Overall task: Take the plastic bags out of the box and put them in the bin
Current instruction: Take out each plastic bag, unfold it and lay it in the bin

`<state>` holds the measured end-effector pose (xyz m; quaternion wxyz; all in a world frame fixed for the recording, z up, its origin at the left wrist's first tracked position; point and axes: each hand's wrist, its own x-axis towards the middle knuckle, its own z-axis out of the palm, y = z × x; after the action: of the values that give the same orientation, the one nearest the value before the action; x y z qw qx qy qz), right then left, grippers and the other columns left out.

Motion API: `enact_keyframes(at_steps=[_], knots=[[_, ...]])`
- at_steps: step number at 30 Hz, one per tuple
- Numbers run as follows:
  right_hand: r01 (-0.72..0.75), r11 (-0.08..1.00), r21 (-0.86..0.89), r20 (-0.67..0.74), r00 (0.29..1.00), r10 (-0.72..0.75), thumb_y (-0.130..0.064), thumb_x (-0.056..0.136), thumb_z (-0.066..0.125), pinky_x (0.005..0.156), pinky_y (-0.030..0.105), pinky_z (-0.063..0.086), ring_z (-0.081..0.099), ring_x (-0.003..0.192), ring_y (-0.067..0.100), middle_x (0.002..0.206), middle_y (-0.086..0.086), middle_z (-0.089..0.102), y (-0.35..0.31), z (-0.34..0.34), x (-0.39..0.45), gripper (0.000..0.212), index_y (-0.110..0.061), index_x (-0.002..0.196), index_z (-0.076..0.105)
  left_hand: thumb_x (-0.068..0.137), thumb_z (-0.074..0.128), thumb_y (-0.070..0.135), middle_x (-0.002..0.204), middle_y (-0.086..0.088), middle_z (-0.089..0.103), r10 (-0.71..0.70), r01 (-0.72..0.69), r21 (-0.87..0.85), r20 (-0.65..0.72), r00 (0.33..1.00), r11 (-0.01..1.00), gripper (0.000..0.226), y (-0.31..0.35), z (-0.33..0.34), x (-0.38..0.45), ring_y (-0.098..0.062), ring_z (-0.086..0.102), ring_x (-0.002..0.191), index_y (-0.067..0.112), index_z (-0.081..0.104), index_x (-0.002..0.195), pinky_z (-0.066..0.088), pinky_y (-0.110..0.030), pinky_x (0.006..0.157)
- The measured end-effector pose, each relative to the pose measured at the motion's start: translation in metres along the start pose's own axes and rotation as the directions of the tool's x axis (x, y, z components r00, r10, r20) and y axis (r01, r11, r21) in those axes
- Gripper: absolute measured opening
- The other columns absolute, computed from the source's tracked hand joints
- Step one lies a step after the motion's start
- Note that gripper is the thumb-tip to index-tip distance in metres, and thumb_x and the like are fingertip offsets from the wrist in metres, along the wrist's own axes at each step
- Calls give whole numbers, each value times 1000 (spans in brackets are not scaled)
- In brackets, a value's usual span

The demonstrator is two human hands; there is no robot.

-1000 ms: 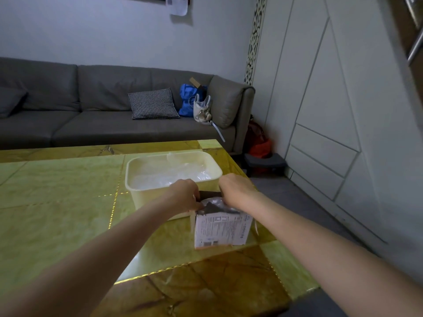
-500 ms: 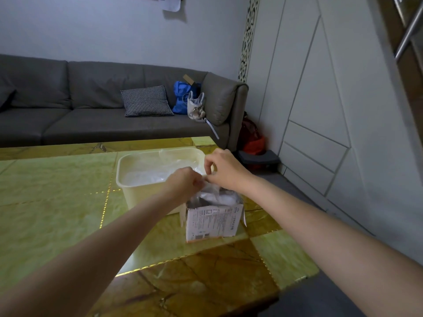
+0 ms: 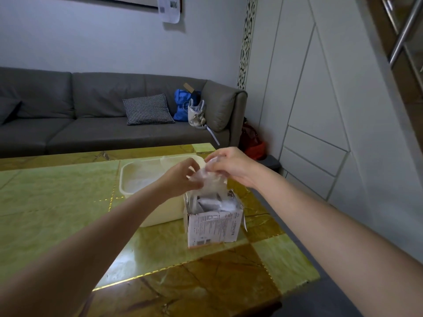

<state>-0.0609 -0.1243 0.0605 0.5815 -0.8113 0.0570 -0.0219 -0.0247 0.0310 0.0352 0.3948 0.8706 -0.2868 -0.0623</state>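
Observation:
A small white printed box [image 3: 214,226] stands open on the green and gold table [image 3: 57,216], with more folded plastic bags showing inside its top. A clear plastic bag [image 3: 210,184] is pulled partly up out of the box. My left hand [image 3: 180,178] pinches the bag's left side just above the box. My right hand [image 3: 231,167] grips the bag's top, a little higher and to the right. Behind the box sits a cream plastic bin [image 3: 128,181] with clear plastic lying in it.
The table's right edge [image 3: 297,243] runs close beside the box, with dark floor beyond. A grey sofa [image 3: 91,124] with a checked cushion [image 3: 147,109] and bags stands behind the table. White wall panels fill the right side.
Both hands have risen from the box's top, drawing a clear bag up out of it. The right hand moved up and back toward the bin.

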Motion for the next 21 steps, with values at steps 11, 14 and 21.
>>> enact_keyframes(at_steps=[11, 14, 21], knots=[[234, 964, 124, -262, 945, -195, 13, 90, 43, 80, 28, 52, 60, 106, 18, 125, 6, 60, -6, -14, -3, 45, -10, 127, 49, 65, 77, 40, 110, 1, 67, -162, 238, -615, 177, 971, 751, 49, -20, -34, -13, -13, 63, 95, 17, 60, 105, 48, -27, 79], [193, 981, 0, -168, 967, -190, 16, 86, 48, 84, 27, 49, 50, 121, 20, 137, 8, 50, 4, -6, -7, 57, -13, 134, 44, 71, 72, 41, 100, -2, 68, -132, 130, -757, 58, 989, 640, 53, -23, -36, -9, -17, 63, 99, 9, 58, 111, 49, -29, 77], [-207, 849, 486, 134, 978, 161, -3, 84, 66, 73, 36, 57, 67, 85, 24, 137, 21, 45, 15, -2, -11, 74, -11, 146, 25, 90, 57, 18, 82, -2, 63, -162, 31, -752, -101, 982, 658, 10, -11, -34, -3, -9, 60, 69, 12, 63, 96, 52, -23, 69]])
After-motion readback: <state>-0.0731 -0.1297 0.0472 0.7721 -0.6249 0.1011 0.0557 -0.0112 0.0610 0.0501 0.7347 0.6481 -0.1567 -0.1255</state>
